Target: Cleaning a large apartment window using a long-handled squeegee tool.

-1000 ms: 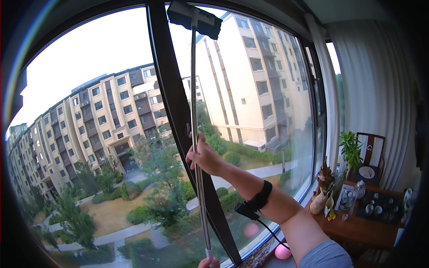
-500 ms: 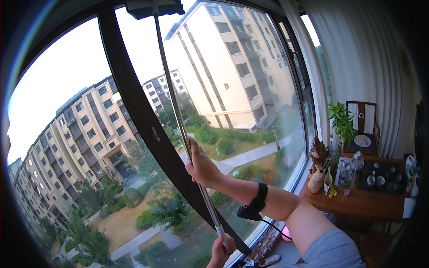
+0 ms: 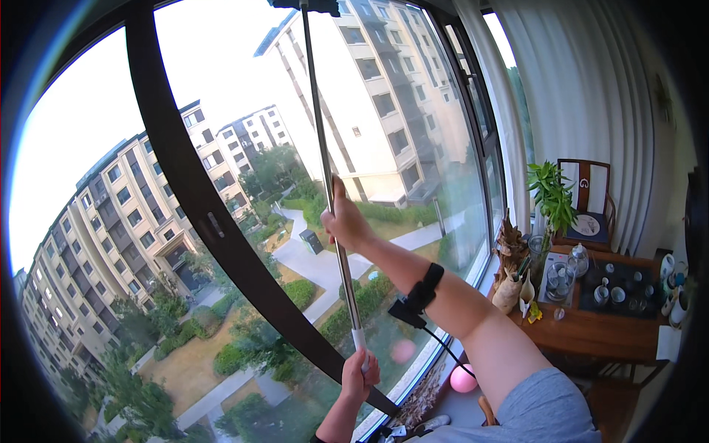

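1. A long, thin, silver metal pole is held upright against the large pane of window glass, leaning slightly so that its top lies left of its lower end.
2. At the pole's top, a dark flat cleaning head is pressed to the glass at the upper edge of the view, where it is partly cut off.
3. The right hand is wrapped around the middle of the pole, its grip closed with the thumb pointing up along the shaft.
4. The left hand is closed around the pole's lower end, just below a short white section of the shaft.
5. A black strap with a small black device is worn on the right forearm, and a thin dark cable is seen hanging from it.
6. A broad, dark, curved window frame bar is seen running diagonally left of the pole, passing behind the left hand.
7. To the right, a brown wooden bench is seen near the window, carrying a dark tray of small glass and ceramic vessels.
8. A green leafy plant is stood at the bench's window end, with a wooden chair just behind it.
9. A pink ball is seen low beside the window sill, under the right arm.
10. White pleated curtains are hung at the right.
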The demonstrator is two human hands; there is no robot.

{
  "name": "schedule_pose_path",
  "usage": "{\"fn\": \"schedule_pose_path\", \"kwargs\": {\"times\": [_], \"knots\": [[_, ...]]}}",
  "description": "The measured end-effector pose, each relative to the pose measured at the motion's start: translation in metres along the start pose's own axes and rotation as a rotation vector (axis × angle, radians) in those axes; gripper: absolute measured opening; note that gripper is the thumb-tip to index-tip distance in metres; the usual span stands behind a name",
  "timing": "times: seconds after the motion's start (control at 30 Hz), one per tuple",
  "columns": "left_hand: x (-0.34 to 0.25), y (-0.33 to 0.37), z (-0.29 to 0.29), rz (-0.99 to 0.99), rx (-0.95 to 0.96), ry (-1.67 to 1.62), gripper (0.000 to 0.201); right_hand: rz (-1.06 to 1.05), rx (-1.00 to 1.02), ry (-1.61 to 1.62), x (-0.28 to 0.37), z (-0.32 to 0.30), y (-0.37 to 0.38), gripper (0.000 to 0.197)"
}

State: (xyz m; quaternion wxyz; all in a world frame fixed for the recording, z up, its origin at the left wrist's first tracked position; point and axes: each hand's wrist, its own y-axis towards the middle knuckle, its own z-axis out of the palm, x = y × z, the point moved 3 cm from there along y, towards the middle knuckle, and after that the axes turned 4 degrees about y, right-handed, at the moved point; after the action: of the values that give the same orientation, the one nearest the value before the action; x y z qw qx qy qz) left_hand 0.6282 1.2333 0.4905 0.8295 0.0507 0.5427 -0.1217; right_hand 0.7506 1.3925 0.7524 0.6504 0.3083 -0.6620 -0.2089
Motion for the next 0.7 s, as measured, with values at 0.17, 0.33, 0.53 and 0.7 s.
{"fn": "schedule_pose_path", "kwargs": {"times": [0.17,0.33,0.53,0.7], "knots": [[-0.024,0.033,0.009,-0.063,-0.09,0.133,0.046,0.044,-0.068,0.024,-0.026,-0.034,0.033,0.08],[-0.048,0.056,0.017,-0.059,-0.175,0.279,0.044,0.146,-0.111,0.091,-0.058,-0.075,0.055,0.083],[-0.031,0.05,-0.013,-0.073,-0.31,0.399,0.043,0.317,-0.158,0.099,-0.115,-0.067,0.029,0.08],[-0.013,0.029,-0.035,-0.073,-0.332,0.41,0.04,0.342,-0.126,0.127,-0.126,-0.054,0.0,0.074]]}}
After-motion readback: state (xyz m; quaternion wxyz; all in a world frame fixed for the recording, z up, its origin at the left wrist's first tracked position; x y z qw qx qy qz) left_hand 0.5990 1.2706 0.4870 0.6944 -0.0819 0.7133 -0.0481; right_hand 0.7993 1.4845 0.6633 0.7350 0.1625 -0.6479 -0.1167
